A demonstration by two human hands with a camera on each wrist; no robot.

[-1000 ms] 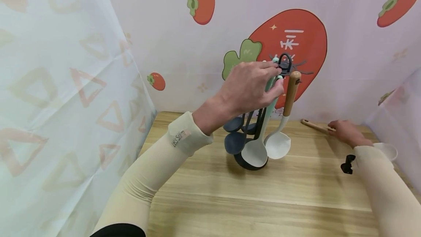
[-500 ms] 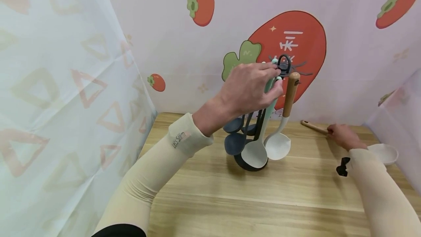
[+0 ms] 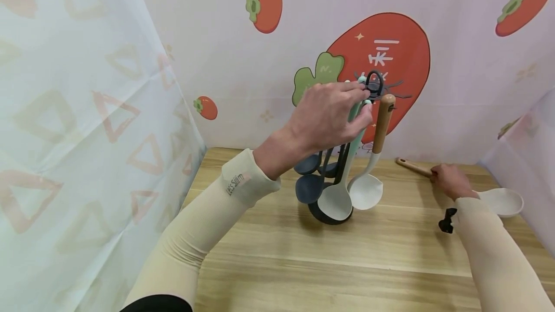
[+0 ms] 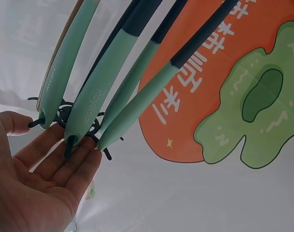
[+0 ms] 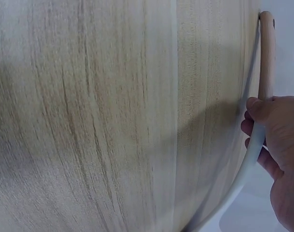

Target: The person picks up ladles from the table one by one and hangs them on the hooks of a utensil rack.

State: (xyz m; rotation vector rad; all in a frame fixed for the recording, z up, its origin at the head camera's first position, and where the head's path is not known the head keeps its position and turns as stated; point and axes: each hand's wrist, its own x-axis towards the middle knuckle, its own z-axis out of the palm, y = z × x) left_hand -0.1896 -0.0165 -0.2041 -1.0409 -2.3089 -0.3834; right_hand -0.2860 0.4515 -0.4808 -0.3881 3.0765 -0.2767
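Observation:
My left hand [image 3: 327, 114] is at the top of a dark utensil rack [image 3: 375, 79]. In the left wrist view its fingers reach fairly straight under the hub, against the ends of mint-green handles [image 4: 96, 92], and the thumb touches a hook tip. My right hand [image 3: 453, 181] grips a ladle [image 3: 505, 202] with a white bowl and wooden handle, low over the table at the right. The right wrist view shows thumb and fingers around where its wooden handle [image 5: 267, 53] meets the white neck. The forearm partly hides that neck in the head view.
On the rack hang several dark ladles and spoons [image 3: 309, 188], a pale ladle [image 3: 336, 202] and a white ladle with a wooden handle [image 3: 366, 191]. The rack stands on a wooden table [image 3: 347, 264]. A persimmon-printed cloth [image 3: 234, 61] hangs behind it.
My right hand has shifted slightly left along the ladle and now grips it, so more of the white bowl shows. The left hand has stayed at the rack's top.

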